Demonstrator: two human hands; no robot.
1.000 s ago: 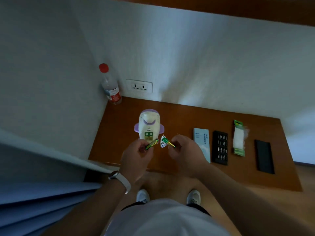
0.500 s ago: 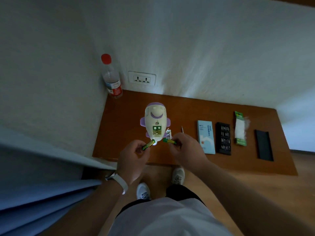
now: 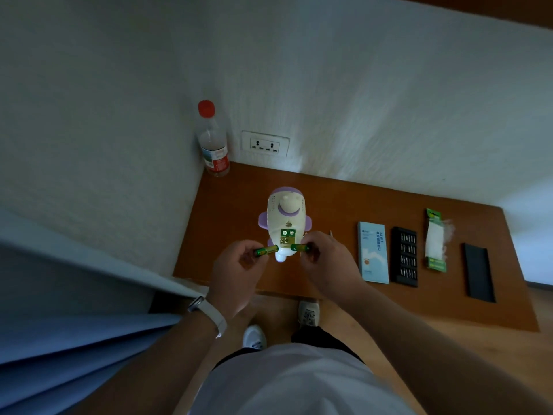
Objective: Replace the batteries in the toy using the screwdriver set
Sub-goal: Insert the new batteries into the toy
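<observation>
A: Toy (image 3: pixel 285 217) flat on its back on the table (image 3: pixel 329 199), toward the left end, round head pointing far, small end pointing near. Why that way up?

B: To keep the battery slot (image 3: pixel 287 236) facing up and easy to reach. Cover off already, by the look of it. Something green inside, too small to tell what.

A: And the hands?

B: Left hand (image 3: pixel 236 274) just near-left of the toy, fingers (image 3: pixel 248 250) pinched shut on the left battery (image 3: pixel 266 250). Right hand (image 3: pixel 329 265) just near-right, fingers pinched shut on the right battery (image 3: pixel 300 247). Both batteries lying sideways, tips pointing in at each other, right over the toy's near end.

A: Why held like that?

B: Maybe to check the ends before pushing them in. Only a guess. Can't tell if new ones or old ones.

A: Other stuff?

B: All lined up to the right, well apart from the toy. Blue box (image 3: pixel 372 253) first, black bit tray (image 3: pixel 404 256) just beside it, then a battery pack (image 3: pixel 435 241) looking torn open, then a black lid (image 3: pixel 478 275) farthest right. Close enough for grabbing, far enough for room to work.

A: And the room?

B: Brown wood table pushed into a corner of white walls. Water bottle (image 3: pixel 213 145) with a red cap standing up in the far-left corner. Wall socket (image 3: pixel 265 143) just right of it. Wood floor (image 3: pixel 449 339) below, white shoes near the table edge. Something blue on the left, maybe a curtain or a sheet. Pretty dim in here.
</observation>
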